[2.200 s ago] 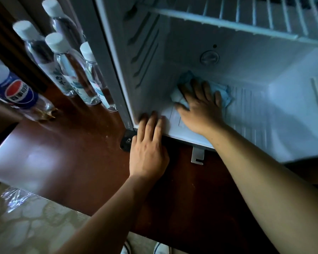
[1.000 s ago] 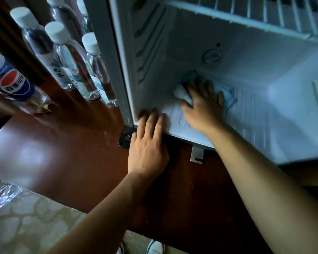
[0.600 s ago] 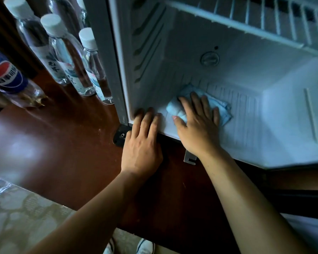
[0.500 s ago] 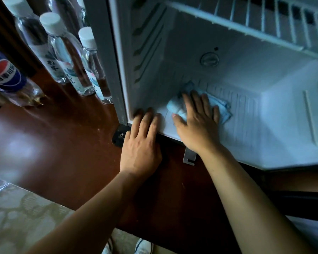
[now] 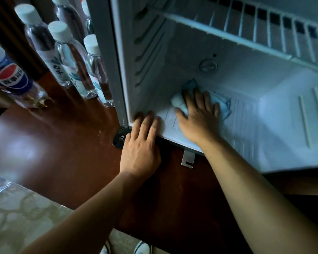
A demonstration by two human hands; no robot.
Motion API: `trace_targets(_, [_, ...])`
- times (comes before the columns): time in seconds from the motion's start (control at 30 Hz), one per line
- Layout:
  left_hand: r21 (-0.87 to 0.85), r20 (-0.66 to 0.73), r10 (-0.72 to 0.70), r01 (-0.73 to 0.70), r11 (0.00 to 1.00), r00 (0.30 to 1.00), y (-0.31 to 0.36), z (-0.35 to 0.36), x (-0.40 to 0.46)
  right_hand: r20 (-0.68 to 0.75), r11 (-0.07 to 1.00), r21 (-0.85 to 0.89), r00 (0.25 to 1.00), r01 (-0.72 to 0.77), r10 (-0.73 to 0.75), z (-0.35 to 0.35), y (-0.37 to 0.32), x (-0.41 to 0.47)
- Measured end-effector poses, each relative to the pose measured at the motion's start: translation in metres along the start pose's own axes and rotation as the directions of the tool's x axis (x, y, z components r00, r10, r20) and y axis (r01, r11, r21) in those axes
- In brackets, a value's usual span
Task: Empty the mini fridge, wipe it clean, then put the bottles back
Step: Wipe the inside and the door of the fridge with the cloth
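The mini fridge (image 5: 283,125) stands open, and its ribbed white floor holds no bottles. My right hand (image 5: 198,118) lies flat inside it and presses a light blue cloth (image 5: 222,102) onto the floor near the left back corner. My left hand (image 5: 141,145) rests flat on the fridge's front bottom edge, fingers straight. Several clear water bottles with white caps (image 5: 70,59) stand on the wooden shelf left of the fridge. A cola bottle with a blue label (image 5: 9,77) is at the far left.
A white wire shelf (image 5: 246,28) spans the top of the fridge interior. A round drain plug (image 5: 208,66) sits in the back wall. The dark red wooden surface (image 5: 53,149) runs under the fridge. A patterned floor (image 5: 22,217) and shoe tips (image 5: 141,248) show below.
My right hand has slid the cloth back and forth over the fridge floor, ending slightly deeper toward the back. My left hand has stayed on the front edge.
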State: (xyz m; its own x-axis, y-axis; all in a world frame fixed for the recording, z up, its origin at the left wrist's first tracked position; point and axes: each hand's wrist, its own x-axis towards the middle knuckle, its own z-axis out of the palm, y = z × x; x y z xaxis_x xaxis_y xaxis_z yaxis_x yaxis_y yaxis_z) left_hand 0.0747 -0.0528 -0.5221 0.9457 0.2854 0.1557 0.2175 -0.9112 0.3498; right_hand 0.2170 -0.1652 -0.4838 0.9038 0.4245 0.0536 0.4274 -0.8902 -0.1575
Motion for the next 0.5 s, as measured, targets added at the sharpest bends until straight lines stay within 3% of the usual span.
trace_targets(0.2, [-0.001,0.005,-0.009,0.009,1.0,1.0,0.002,-0.001,-0.001,-0.016,0.999,-0.035,1.0,0.027,-0.027,-0.001,0.003,-0.04])
trace_targets(0.5, [-0.004,0.01,-0.004,0.004,1.0,1.0,0.002,-0.003,-0.001,-0.01,0.999,-0.045,1.0,0.004,-0.005,-0.001,0.004,-0.027])
